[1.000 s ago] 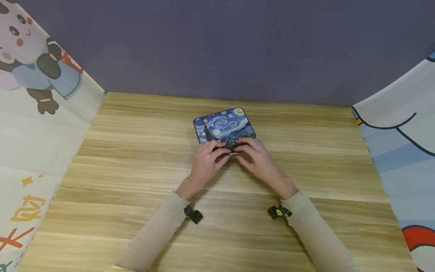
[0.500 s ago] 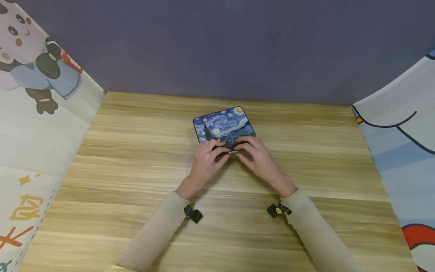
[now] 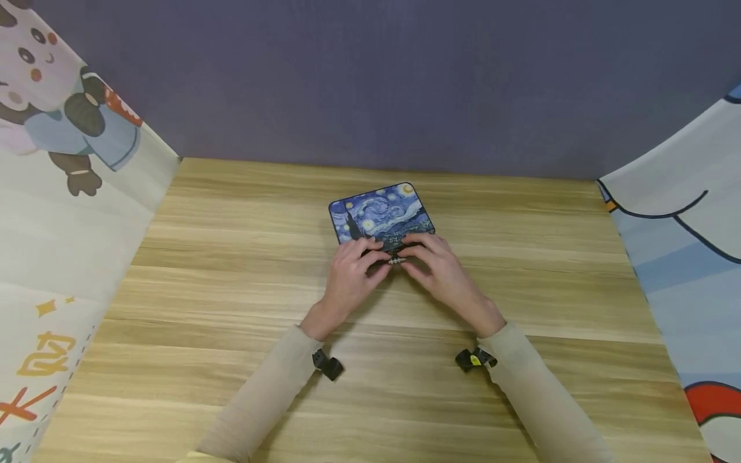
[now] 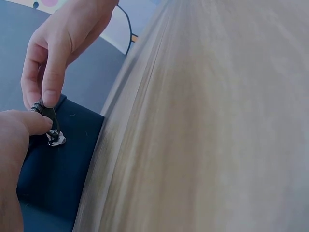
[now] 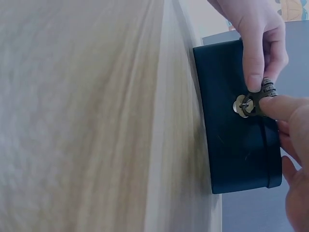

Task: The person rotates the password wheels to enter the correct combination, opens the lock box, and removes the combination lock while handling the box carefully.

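Observation:
A dark tin box (image 3: 379, 212) with a swirling starry-night painting on its lid sits slightly turned on the table. At its front hangs a small combination padlock (image 5: 268, 88) with ridged number dials, its shackle through a silver clasp (image 5: 239, 106). My left hand (image 3: 353, 273) pinches one side of the padlock between thumb and index finger. From the other side my right hand (image 3: 448, 276) pinches it too, thumb against the lock body in the right wrist view. Other fingers of both hands rest at the lid's front edge. The digits on the dials are too small to read.
The wood-grain table (image 3: 231, 257) spreads around the box. A dark blue-grey wall panel (image 3: 370, 83) stands behind it, and cartoon-printed sheets (image 3: 52, 212) flank the sides. A small black wrist camera (image 3: 328, 365) is strapped at each sleeve cuff.
Both hands stay on the padlock with barely visible finger movement. The box keeps its place; the head view shifts only very slightly.

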### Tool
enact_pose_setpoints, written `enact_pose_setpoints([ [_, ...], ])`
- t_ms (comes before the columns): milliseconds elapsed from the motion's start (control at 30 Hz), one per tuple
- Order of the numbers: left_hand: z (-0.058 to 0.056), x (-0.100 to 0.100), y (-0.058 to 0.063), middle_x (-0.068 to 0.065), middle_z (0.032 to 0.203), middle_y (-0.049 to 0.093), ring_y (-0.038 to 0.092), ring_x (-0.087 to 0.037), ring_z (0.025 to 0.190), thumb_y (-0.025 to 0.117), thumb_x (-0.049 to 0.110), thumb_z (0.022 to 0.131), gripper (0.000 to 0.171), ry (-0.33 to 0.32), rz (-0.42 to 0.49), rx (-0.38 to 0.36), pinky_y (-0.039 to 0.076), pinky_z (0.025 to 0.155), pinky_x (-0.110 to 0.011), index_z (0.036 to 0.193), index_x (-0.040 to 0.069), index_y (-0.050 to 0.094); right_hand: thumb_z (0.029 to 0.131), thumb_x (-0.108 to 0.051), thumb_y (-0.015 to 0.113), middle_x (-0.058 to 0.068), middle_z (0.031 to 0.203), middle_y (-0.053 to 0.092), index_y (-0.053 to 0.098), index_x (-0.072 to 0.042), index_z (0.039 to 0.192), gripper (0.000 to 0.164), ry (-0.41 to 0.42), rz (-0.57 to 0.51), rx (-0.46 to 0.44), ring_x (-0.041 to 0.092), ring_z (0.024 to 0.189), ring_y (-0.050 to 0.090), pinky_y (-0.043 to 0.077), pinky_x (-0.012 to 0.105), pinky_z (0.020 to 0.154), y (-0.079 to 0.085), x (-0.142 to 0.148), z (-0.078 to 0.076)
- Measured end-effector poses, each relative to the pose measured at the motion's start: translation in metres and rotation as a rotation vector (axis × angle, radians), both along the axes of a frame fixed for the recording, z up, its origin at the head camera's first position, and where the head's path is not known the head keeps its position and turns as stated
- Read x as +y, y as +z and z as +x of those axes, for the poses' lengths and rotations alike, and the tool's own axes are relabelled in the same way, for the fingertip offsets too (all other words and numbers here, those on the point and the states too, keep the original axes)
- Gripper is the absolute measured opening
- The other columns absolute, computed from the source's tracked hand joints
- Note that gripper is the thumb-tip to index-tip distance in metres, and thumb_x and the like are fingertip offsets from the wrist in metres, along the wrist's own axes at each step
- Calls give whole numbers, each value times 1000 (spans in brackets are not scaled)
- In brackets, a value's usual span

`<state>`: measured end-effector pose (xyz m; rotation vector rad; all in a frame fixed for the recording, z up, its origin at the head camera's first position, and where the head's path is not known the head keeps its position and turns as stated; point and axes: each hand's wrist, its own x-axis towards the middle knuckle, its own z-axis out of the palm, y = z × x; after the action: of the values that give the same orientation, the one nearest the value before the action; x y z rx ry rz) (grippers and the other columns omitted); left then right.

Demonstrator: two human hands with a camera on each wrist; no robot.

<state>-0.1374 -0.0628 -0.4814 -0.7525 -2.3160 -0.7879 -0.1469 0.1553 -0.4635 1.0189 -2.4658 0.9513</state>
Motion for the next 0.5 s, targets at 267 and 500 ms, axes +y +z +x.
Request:
enact_pose_setpoints([
  [267, 4, -4, 4, -10, 116, 72, 68, -27, 108, 87, 19, 85, 20, -28, -41, -27, 53, 100, -41, 99, 8, 79, 81, 1, 86, 17, 127, 63, 74, -2, 107, 29, 25, -15, 51, 37, 121, 58, 46, 52, 108, -1, 0, 1],
  [500, 15, -10, 11, -14, 127, 67, 63, -31, 121, 85, 20, 86, 25, -16, -27, -20, 49, 108, -43, 105, 6, 76, 78, 4, 86, 20, 126, 63, 74, 0, 106, 31, 37, -40, 90, 38, 121, 58, 47, 52, 109, -2, 0, 2],
])
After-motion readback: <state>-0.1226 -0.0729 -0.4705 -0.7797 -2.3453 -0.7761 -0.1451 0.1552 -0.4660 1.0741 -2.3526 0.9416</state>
